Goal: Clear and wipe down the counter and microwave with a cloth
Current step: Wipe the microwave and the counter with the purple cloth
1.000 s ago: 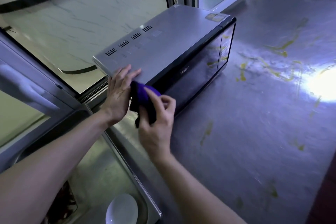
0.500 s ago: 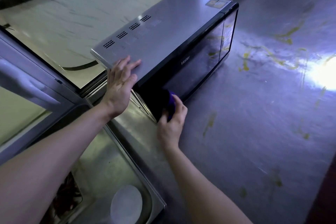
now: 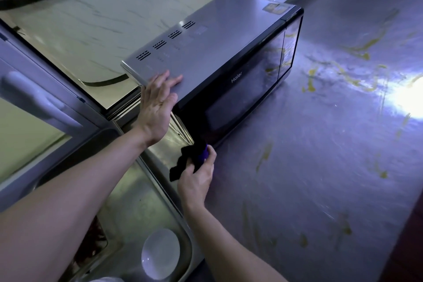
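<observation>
A grey microwave [image 3: 212,46] with a black glass door stands on the steel counter [image 3: 309,167]. My left hand [image 3: 156,103] rests flat on its near top corner, fingers straight. My right hand [image 3: 196,178] grips a dark purple cloth [image 3: 192,159] at the foot of the microwave's near front corner, just above the counter. Yellow smears [image 3: 357,50] streak the counter to the right of the microwave and nearer me.
A steel sink [image 3: 128,201] lies at the lower left with a white bowl [image 3: 160,254] in it. A marble wall panel [image 3: 91,20] and window frames stand behind the microwave. Bright glare [image 3: 405,98] covers the counter's right side.
My right hand carried the cloth from the microwave's top front edge down the door's left edge to the base by the counter. My left hand stayed on the top corner.
</observation>
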Demonstrator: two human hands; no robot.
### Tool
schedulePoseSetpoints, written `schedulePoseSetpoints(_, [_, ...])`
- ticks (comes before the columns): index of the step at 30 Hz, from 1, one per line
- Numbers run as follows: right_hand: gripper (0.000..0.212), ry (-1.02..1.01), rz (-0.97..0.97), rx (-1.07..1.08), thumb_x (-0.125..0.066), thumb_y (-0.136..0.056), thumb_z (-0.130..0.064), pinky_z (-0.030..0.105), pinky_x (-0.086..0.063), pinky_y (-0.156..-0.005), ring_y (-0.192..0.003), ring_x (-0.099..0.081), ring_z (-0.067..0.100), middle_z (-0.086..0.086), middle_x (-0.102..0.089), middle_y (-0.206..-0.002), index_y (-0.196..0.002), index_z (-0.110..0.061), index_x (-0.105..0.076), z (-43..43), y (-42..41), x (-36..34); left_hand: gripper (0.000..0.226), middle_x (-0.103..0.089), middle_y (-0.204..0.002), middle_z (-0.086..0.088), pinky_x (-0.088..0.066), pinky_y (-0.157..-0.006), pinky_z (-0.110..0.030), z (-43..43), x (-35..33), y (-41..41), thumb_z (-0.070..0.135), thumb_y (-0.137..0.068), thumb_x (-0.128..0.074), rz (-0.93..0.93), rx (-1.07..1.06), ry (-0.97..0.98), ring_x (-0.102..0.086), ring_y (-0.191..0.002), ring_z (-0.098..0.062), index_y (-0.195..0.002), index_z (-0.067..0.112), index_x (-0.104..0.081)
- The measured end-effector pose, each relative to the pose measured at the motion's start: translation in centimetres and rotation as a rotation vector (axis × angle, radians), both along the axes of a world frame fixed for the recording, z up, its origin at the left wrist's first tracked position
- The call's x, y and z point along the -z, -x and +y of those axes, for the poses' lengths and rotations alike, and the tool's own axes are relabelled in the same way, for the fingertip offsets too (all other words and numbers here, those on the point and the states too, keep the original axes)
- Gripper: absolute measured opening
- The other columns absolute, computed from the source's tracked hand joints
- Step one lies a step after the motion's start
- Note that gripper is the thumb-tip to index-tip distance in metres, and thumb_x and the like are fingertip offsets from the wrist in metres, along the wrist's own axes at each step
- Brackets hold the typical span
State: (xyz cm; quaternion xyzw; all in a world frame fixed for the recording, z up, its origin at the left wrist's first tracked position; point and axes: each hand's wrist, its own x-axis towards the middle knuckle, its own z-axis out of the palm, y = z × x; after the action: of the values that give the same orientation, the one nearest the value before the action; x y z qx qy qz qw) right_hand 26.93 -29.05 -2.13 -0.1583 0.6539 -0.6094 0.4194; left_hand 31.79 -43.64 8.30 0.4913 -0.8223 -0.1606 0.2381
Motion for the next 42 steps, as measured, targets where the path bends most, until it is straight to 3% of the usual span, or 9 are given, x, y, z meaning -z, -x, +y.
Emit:
schedulePoseSetpoints(3, [0.053, 0.126, 0.042, 0.046, -0.064, -0.098, -0.01, 0.004, -0.041, -0.087, -0.105, -0.056, -0.008, -0.005, -0.051, -0.121, -0.144, -0.034, -0.051, -0.9, 0.9, -3.7, 0.062, -0.027, -0.172, 0.004, -0.006, -0.131, -0.056, 0.0, -0.2, 0.1, 0.052, -0.1, -0.023, 0.0, 0.004, 0.004, -0.01, -0.161, -0.015, -0.157, 0.042, -0.043])
schedulePoseSetpoints(9, [0.045, 0.488, 0.335, 0.053, -0.077, -0.094, -0.011, 0.019, -0.05, -0.096, -0.106, -0.064, 0.014, 0.003, -0.056, -0.116, -0.136, -0.028, -0.071, -1.9, 4.6, -10.0, 0.058, -0.029, -0.171, -0.012, -0.016, -0.127, -0.065, -1.2, 1.4, -0.7, 0.044, -0.107, -0.03, -0.138, 0.064, 0.113, -0.016, -0.163, -0.032, -0.161, 0.026, -0.041])
schedulePoseSetpoints(16, [0.044, 0.293, 0.418, 0.14, -0.071, -0.098, -0.022, 0.002, -0.037, -0.093, -0.098, -0.056, -0.011, 0.003, -0.056, -0.115, -0.142, -0.027, -0.065, -6.8, 12.3, -9.4, 0.07, -0.025, -0.173, -0.002, -0.009, -0.13, -0.059, -0.8, 0.4, 0.1, 0.054, -0.099, -0.016, -0.117, 0.01, 0.013, -0.012, -0.163, -0.024, -0.161, 0.034, -0.041])
schedulePoseSetpoints(20, [0.045, 0.23, 0.225, -0.051, -0.068, -0.089, -0.031, 0.051, -0.056, -0.102, -0.096, -0.065, 0.013, 0.003, -0.068, -0.112, -0.132, -0.038, -0.062, -6.4, 15.9, -9.2, 0.074, -0.021, -0.174, 0.001, -0.007, -0.131, -0.057, -0.2, -0.1, 0.4, 0.056, -0.094, -0.013, -0.122, -0.01, -0.004, -0.008, -0.164, -0.019, -0.161, 0.037, -0.039])
schedulePoseSetpoints(26, [0.044, 0.343, -0.237, -0.606, -0.06, -0.1, -0.002, 0.032, -0.047, -0.074, -0.093, -0.06, 0.024, 0.008, -0.068, -0.104, -0.142, -0.012, -0.051, 0.7, 22.0, -12.3, 0.067, -0.026, -0.175, 0.003, 0.001, -0.133, -0.051, 2.0, -3.3, 1.5, 0.054, -0.1, -0.017, -0.34, -0.064, -0.005, -0.014, -0.164, -0.015, -0.161, 0.036, -0.038])
schedulePoseSetpoints(29, [0.044, 0.356, -0.354, -0.884, -0.055, -0.101, -0.002, 0.035, -0.046, -0.081, -0.101, -0.062, 0.025, 0.009, -0.068, -0.113, -0.141, -0.021, -0.057, 1.9, 24.4, -14.1, 0.051, -0.062, -0.147, 0.004, -0.036, -0.119, -0.04, 8.5, -5.3, 3.7, 0.047, -0.099, -0.047, 0.029, -0.134, 0.112, -0.052, -0.138, -0.016, -0.143, 0.025, -0.06])
schedulePoseSetpoints(33, [0.054, 0.322, -0.487, -1.144, -0.051, -0.101, -0.001, 0.032, -0.055, -0.083, -0.103, -0.065, 0.028, 0.015, -0.062, -0.123, -0.148, -0.028, -0.056, 1.5, 26.7, -15.6, 0.066, -0.072, -0.118, -0.013, -0.045, -0.105, -0.046, 17.3, -5.3, 7.8, 0.052, -0.088, -0.071, 0.919, -0.241, -0.783, -0.065, -0.108, -0.03, -0.127, 0.0, -0.065])
schedulePoseSetpoints(36, [0.045, 0.216, -0.487, -1.217, -0.051, -0.1, -0.008, 0.039, -0.05, -0.083, -0.101, -0.059, 0.034, 0.017, -0.061, -0.12, -0.139, -0.025, -0.065, 0.8, 28.0, -16.8, 0.066, -0.072, -0.132, -0.024, -0.057, -0.105, -0.043, 20.9, -5.3, 8.9, 0.031, -0.082, -0.085, 1.322, -0.423, -0.989, -0.072, -0.114, -0.034, -0.136, -0.001, -0.067])
schedulePoseSetpoints(42, [0.027, 0.032, -0.017, -1.369, -0.069, -0.102, -0.032, 0.044, -0.062, -0.079, -0.088, -0.074, 0.029, 0.011, -0.077, -0.101, -0.118, -0.011, -0.074, 0.0, 28.4, -18.6, 0.029, -0.078, -0.115, -0.023, -0.066, -0.08, -0.036, 25.0, -8.6, 10.3, 0.005, -0.084, -0.084, 1.161, -0.713, -0.686, -0.079, -0.094, -0.029, -0.112, 0.006, -0.077])
